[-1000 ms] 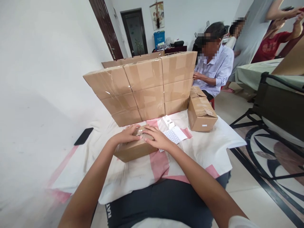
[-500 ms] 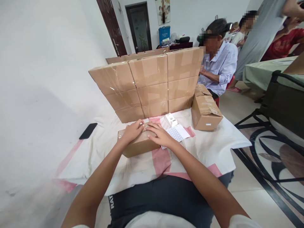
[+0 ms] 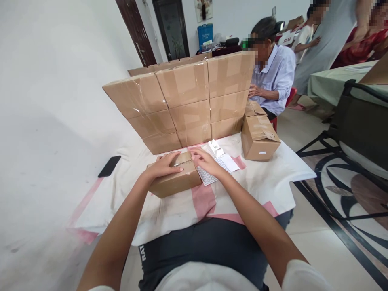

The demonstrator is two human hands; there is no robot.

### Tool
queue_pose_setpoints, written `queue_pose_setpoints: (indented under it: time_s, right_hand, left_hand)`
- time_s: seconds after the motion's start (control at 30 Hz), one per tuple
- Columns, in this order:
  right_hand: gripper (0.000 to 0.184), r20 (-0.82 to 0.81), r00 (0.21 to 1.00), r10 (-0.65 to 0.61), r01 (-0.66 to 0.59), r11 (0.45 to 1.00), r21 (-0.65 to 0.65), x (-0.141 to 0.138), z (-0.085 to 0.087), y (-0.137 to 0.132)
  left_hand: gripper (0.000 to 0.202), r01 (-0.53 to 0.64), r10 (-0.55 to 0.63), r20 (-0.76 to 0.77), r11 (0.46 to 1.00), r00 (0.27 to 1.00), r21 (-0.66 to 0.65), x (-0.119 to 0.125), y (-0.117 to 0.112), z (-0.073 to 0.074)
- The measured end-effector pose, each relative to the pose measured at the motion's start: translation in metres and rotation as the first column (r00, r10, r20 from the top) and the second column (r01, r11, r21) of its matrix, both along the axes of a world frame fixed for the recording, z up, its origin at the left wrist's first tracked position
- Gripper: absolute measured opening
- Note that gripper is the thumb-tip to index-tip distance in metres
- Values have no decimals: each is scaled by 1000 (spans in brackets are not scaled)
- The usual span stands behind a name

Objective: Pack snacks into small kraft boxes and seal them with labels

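Stack [image 3: 184, 103]: nine box faces, three rows of three; cardboard behind uncountable. Left hand [image 3: 163, 165], right hand [image 3: 206, 163]: two. Box under left hand [image 3: 178, 182]: one. Open-flapped box [image 3: 257, 149]: one. Phone [image 3: 109, 166]: one. Small white item [image 3: 215, 148]: one. Doors [image 3: 172, 30]: two. Blue bin [image 3: 205, 35]: one. Other people [image 3: 277, 76]: at least four.

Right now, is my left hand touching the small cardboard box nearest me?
Touching. The head view shows the left hand spread palm-down on top of the nearest cardboard box, its thumb lying along the top face.
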State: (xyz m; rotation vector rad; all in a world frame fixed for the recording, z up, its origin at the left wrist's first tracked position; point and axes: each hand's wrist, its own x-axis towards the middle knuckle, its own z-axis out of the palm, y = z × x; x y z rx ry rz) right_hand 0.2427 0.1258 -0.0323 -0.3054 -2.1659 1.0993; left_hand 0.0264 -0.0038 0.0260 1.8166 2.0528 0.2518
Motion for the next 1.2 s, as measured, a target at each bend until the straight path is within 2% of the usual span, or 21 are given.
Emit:
queue_pose_setpoints:
  time_s: [0.07, 0.1, 0.17, 0.27, 0.33, 0.43, 0.5, 0.57, 0.63, 0.73, 0.8, 0.87, 0.93, 1.07, 1.13, 1.2]
  right_hand:
    - [39, 58, 991, -124, 128, 989, -69, 9, 5, 14]
    - [38, 162, 968, -193, 205, 977, -60, 14, 6, 21]
    - [37, 437, 848, -300, 331, 944, 6, 26, 6, 34]
    - [35, 700, 632, -333, 418, 907, 54, 44, 4, 49]
    - [35, 741, 570, -356, 477, 877, 54, 54, 2, 59]
    - [41, 771, 473, -427, 578, 810, 94, 65, 1, 71]
    - [45, 789, 415, -454, 624, 773, 116, 68, -3, 77]
    - [48, 805, 380, -457, 646, 754, 123, 67, -8, 80]
    - [52, 813, 347, -468, 659, 738, 145, 61, -14, 79]
    - [56, 818, 281, -501, 662, 718, 212, 49, -20, 75]
    - [55, 825, 247, -508, 644, 722, 252, 42, -22, 71]
    - [53, 838, 249, -486, 630, 738, 241, 38, -23, 68]
    - [53, 849, 286, -444, 643, 746, 174, 38, -23, 66]
    - [44, 768, 469, -436, 659, 752, 25, 49, -15, 63]
    - [34, 698, 568, -436, 631, 775, -29, 58, -5, 60]
    - [29, 645, 648, -405, 594, 799, -94, 66, 8, 56]
  left_hand:
    - [89, -18, 18, 16, 1000, 1000, 25, 4, -5, 5]
    - [88, -32, 30, 37, 997, 999, 64, 9, -9, 8]
    - [77, -75, 53, 104, 971, 993, 225, 26, -17, 14]
    - [41, -90, -10, 184, 845, 983, 526, 72, -23, 10]
    - [26, 32, -165, 189, 829, 968, 558, 110, -18, -9]
    - [20, 301, -416, 125, 805, 901, 512, 162, 3, -53]
    - [17, 376, -473, 84, 784, 877, 494, 184, 24, -83]
    - [14, 371, -469, 78, 780, 880, 504, 193, 47, -105]
    - [12, 326, -437, 100, 786, 894, 525, 192, 69, -118]
    - [13, 250, -388, 148, 796, 910, 552, 180, 93, -128]
    - [13, 218, -375, 177, 796, 910, 565, 171, 100, -133]
    - [13, 195, -373, 206, 792, 905, 578, 164, 100, -136]
    - [15, 152, -354, 240, 790, 904, 594, 159, 96, -138]
    - [18, -9, -253, 322, 774, 912, 633, 151, 89, -135]
    - [14, -99, -207, 362, 736, 909, 670, 148, 87, -133]
    - [21, -155, -180, 369, 680, 912, 716, 147, 86, -132]
